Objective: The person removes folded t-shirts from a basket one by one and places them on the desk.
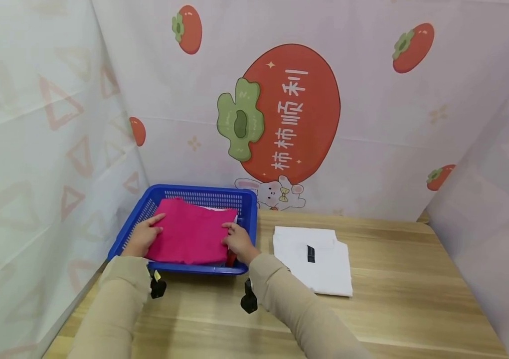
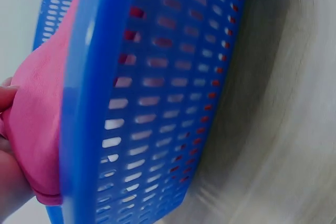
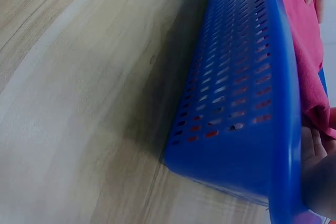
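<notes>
A folded bright pink garment lies at the top of the blue plastic basket, over other cloth. My left hand pinches its left side; in the left wrist view the fingers are around the pink cloth's edge. At the opposite side my right hand grips the right edge. The right wrist view shows that hand inside the basket rim with fingers under the cloth. White and red cloth shows through the basket's slots, mostly hidden under the pink garment.
A folded white garment with a dark label lies on the wooden table, right of the basket. Printed fabric hangs behind the table and along both sides. The basket stands close to the left and back hangings.
</notes>
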`<act>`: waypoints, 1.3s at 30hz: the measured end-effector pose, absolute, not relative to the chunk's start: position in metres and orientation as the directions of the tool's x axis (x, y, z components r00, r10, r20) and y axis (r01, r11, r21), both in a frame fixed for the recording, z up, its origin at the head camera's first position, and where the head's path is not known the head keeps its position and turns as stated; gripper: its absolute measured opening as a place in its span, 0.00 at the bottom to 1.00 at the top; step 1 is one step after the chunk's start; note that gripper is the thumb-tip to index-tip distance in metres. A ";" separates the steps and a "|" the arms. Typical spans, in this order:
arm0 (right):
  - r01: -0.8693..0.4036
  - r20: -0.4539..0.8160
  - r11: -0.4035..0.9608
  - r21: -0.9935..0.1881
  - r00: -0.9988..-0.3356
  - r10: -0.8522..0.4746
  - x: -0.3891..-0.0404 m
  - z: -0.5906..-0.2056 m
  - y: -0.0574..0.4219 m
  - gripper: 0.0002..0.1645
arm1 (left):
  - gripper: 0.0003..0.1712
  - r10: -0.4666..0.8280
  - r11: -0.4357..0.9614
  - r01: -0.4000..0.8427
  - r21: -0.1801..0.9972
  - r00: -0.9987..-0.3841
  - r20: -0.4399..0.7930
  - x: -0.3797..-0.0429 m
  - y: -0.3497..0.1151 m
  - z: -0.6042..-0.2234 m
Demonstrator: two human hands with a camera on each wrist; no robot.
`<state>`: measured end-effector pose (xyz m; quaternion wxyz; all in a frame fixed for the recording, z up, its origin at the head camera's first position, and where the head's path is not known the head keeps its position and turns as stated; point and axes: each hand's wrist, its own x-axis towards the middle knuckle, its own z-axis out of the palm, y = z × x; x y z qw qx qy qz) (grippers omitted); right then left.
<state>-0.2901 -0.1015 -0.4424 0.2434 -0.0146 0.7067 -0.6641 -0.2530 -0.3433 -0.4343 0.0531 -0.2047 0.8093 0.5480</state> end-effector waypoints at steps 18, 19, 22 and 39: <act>0.238 -0.259 0.104 -0.966 -0.841 -0.475 -0.288 -0.403 -0.061 0.26 | 0.28 -0.275 0.124 -0.281 0.952 -0.931 -0.239 -0.229 -0.314 -0.401; 0.234 -0.253 0.101 -0.967 -0.840 -0.480 -0.287 -0.402 -0.058 0.25 | 0.28 -0.271 0.121 -0.274 0.954 -0.934 -0.234 -0.228 -0.311 -0.399; 0.218 -0.243 0.108 -0.970 -0.833 -0.498 -0.287 -0.401 -0.048 0.26 | 0.28 -0.252 0.102 -0.257 0.961 -0.941 -0.225 -0.225 -0.300 -0.393; 0.127 -0.202 0.185 -0.974 -0.857 -0.474 -0.268 -0.373 0.024 0.26 | 0.27 -0.233 -0.034 -0.167 0.985 -0.957 -0.170 -0.224 -0.231 -0.391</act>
